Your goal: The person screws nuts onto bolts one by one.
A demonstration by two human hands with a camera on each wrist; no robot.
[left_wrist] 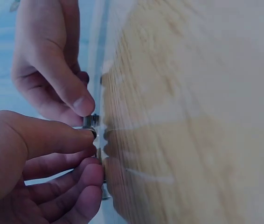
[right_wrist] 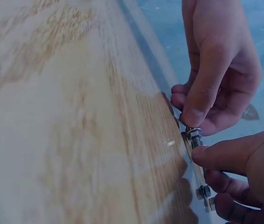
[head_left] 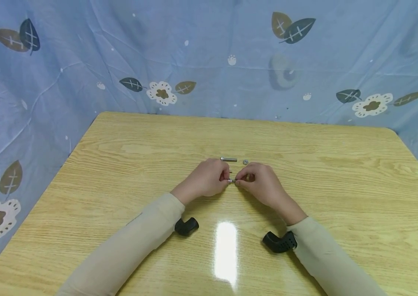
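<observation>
A small metal bolt (head_left: 233,181) bridges the two hands, low over the table. My left hand (head_left: 209,179) pinches one end of it between thumb and fingers. Right at those fingertips sits a hex nut (right_wrist: 194,133), with threads showing beyond it. On the other side, my right hand (head_left: 262,183) pinches the bolt's threaded part with thumb and forefinger. The fingers hide both ends of the bolt. A second bolt (head_left: 229,159) lies just beyond the hands, and a loose nut (head_left: 245,162) lies to its right.
Another small metal piece (head_left: 230,172) shows partly between the hands. The wood-grain table (head_left: 138,144) stretches around them, backed by a blue patterned cloth (head_left: 209,49). Black curved wrist pieces (head_left: 187,226) jut from both sleeves. A bright reflection shines on the tabletop in front.
</observation>
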